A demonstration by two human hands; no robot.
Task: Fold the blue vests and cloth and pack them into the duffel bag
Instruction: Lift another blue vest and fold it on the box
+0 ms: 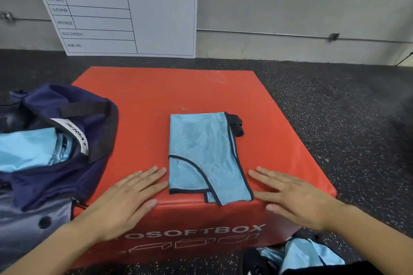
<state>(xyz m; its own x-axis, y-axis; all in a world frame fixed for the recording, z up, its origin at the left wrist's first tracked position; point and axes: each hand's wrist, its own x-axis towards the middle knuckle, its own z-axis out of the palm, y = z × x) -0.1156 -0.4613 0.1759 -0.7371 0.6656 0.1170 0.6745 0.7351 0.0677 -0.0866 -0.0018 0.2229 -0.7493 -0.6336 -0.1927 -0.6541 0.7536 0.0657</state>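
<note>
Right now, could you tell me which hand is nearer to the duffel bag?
The left hand: it lies flat on the red box just beside the duffel bag. The right hand lies beyond the folded vest.

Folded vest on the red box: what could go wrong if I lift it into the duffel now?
1. The folded vest overhangs the near edge of the red soft box; a careless lift may let the fold open.
2. Both hands, left hand and right hand, lie flat beside it, gripping nothing.
3. The duffel bag opening looks slumped and already holds blue fabric, so the vest could snag.
</note>
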